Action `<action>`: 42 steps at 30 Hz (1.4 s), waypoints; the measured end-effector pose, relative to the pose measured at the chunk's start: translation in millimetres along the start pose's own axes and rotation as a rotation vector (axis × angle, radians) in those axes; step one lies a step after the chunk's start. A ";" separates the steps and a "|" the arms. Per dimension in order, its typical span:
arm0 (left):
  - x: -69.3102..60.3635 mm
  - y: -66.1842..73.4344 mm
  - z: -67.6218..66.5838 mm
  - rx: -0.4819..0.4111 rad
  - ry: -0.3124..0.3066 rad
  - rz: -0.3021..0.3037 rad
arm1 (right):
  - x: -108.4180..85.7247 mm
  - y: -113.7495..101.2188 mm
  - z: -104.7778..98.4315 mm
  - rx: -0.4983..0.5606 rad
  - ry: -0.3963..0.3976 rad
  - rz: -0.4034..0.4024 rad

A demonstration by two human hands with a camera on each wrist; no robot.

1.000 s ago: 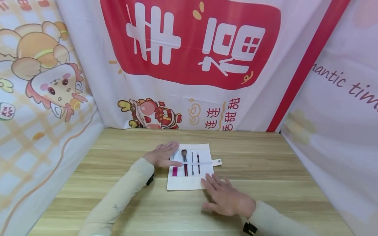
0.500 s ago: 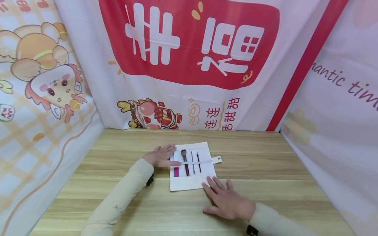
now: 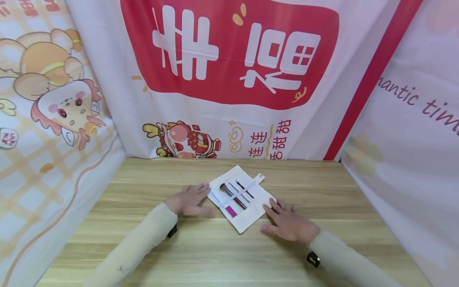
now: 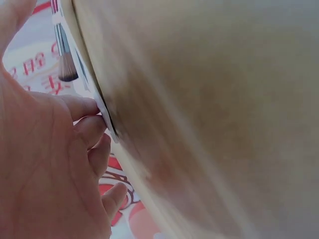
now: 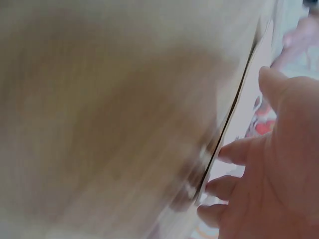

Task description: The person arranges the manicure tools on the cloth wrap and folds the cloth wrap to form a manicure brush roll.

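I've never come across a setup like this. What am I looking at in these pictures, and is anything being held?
There is no machine here, just a person's two bare hands. The widest picture comes from a camera worn on the head, looking forward and down. The other two come from cameras on the wrists, so they look tilted, each showing its own hand up close.

On the wooden table lies an open white case. It carries a brush, two thin tools and a pink piece. Printed cloth hangs behind.

Neither hand grips anything: the left hand and the right hand touch opposite edges of the case with their fingertips.
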State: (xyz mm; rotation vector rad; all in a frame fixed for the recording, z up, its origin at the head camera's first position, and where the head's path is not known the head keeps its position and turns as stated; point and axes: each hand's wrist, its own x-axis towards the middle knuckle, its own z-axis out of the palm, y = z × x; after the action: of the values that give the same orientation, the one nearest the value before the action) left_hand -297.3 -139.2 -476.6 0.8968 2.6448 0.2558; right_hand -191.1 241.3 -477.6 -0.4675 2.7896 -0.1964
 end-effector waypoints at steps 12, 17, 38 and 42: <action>-35.2 39.4 17.1 0.079 -0.012 0.098 | 31.1 40.2 -15.1 -0.028 0.046 0.011; -48.4 60.6 25.8 0.075 -0.013 0.183 | 42.5 52.7 -16.1 -0.023 0.049 0.031; -33.1 72.4 22.5 0.235 0.397 0.292 | 9.8 38.7 -62.4 -0.098 0.204 -0.271; -28.2 69.2 26.0 0.232 0.374 0.296 | 0.5 33.0 -48.1 -0.145 0.220 -0.347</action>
State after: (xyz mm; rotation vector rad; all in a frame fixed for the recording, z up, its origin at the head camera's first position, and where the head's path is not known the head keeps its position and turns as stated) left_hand -228.2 -100.7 -474.6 1.4469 2.9141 0.2060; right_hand -216.6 276.0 -438.3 -1.0238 2.9261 -0.1274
